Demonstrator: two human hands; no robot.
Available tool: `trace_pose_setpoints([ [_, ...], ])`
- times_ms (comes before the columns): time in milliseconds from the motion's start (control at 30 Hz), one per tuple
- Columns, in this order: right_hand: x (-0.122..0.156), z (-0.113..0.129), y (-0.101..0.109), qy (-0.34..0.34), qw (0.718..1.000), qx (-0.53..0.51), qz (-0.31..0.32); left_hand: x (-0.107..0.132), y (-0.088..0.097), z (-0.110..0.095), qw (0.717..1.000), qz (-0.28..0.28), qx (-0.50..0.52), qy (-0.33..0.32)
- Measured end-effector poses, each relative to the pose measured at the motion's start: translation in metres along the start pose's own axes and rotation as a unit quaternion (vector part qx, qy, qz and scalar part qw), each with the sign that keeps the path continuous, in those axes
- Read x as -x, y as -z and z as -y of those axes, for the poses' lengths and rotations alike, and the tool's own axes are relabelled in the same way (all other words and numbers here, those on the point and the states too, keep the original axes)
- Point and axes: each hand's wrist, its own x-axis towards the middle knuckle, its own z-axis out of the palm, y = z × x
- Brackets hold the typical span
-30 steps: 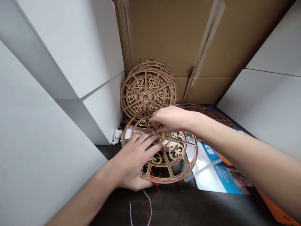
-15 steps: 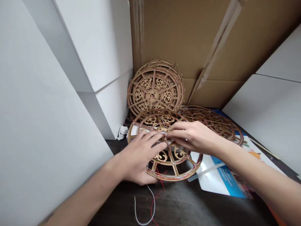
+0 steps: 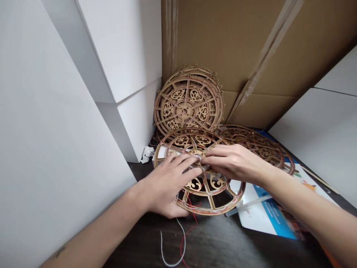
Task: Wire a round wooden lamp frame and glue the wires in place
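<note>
Several round fretwork wheels of thin tan laser-cut wood are sitting in our corner, which is walled by tall white board panels (image 3: 55,111) and a brown corrugated cardboard sheet (image 3: 223,44) with strips of clear packing tape down it. A leaning stack of the wheels (image 3: 188,100) rests against the cardboard, and we can't tell exactly how many are in it. To the right, another fretwork wheel (image 3: 256,147) lies low, its edge over a glossy white-and-blue printed card (image 3: 275,219).

The one we're working on is the front wheel (image 3: 200,210), right under both hands, with its far edge at the foot of the stack. Our left hand (image 3: 170,186) is spread flat across its near half, fingers reaching toward the hub. Our right hand (image 3: 234,163) comes in from the other side, its fingertips (image 3: 209,160) bunched at the hub as if pinching something small, though we can't tell what. The two hands are almost touching there. Loose red and white wires (image 3: 181,245) trail from the wheel onto the dark tabletop (image 3: 237,249), and a crumpled white tissue (image 3: 147,154) sits by the panel.
</note>
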Motion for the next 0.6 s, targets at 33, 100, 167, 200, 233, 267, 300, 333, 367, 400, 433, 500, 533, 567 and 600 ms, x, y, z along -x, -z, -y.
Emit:
trace_pose_setpoints([
  [33, -0.0001, -0.0005, 0.0, 0.003, 1.0, 0.002, 0.007, 0.0001, -0.0002, 0.0001, 1.0, 0.001, 0.0, 0.001],
  [100, -0.0006, -0.0013, -0.0001, 0.004, 1.0, 0.007, 0.022, 0.0001, -0.0008, 0.0002, 1.0, 0.001, -0.001, 0.001],
  [167, -0.0017, -0.0019, -0.0004, 0.005, 0.999, 0.01, 0.035, 0.0001, -0.0014, 0.0002, 1.0, 0.0, -0.003, 0.0],
  [200, -0.0025, -0.0019, -0.0005, 0.005, 0.999, 0.009, 0.038, 0.0001, -0.0015, 0.0002, 1.0, -0.001, -0.004, 0.0],
  [233, -0.0035, -0.0017, -0.0004, 0.004, 0.999, 0.008, 0.043, 0.0, -0.0016, 0.0003, 1.0, -0.001, -0.006, 0.0],
  [267, -0.0047, -0.0013, -0.0002, 0.004, 0.999, 0.007, 0.044, 0.0, -0.0016, 0.0004, 1.0, -0.001, -0.008, -0.001],
  [300, -0.006, -0.0007, 0.0003, 0.005, 0.999, 0.006, 0.045, -0.0001, -0.0016, 0.0005, 1.0, -0.002, -0.009, -0.001],
  [333, -0.0071, 0.0, 0.0008, 0.006, 0.999, 0.005, 0.048, -0.0001, -0.0016, 0.0008, 1.0, -0.002, -0.01, -0.001],
  [367, -0.008, 0.0006, 0.0012, 0.007, 0.999, 0.003, 0.051, -0.0001, -0.0017, 0.001, 1.0, -0.003, -0.01, -0.001],
  [400, -0.0084, 0.0012, 0.0012, 0.007, 0.999, 0.0, 0.049, 0.0, -0.0018, 0.0013, 1.0, -0.004, -0.009, -0.001],
  [433, -0.0083, 0.0016, 0.0008, 0.007, 0.999, -0.004, 0.04, 0.0001, -0.0019, 0.0015, 1.0, -0.006, -0.009, -0.001],
  [500, -0.0061, 0.0018, -0.0016, 0.001, 1.0, -0.019, 0.005, 0.0005, -0.0022, 0.0015, 1.0, -0.006, -0.007, -0.002],
  [533, -0.0044, 0.0017, -0.0034, -0.003, 0.999, -0.027, -0.019, 0.0008, -0.0023, 0.0013, 1.0, -0.004, -0.007, -0.002],
  [567, -0.0025, 0.0015, -0.0053, -0.006, 0.999, -0.032, -0.04, 0.0011, -0.0023, 0.0011, 1.0, -0.002, -0.007, -0.001],
  [600, -0.0008, 0.0014, -0.0072, -0.008, 0.998, -0.036, -0.054, 0.0015, -0.0022, 0.0008, 1.0, 0.0, -0.007, 0.0],
])
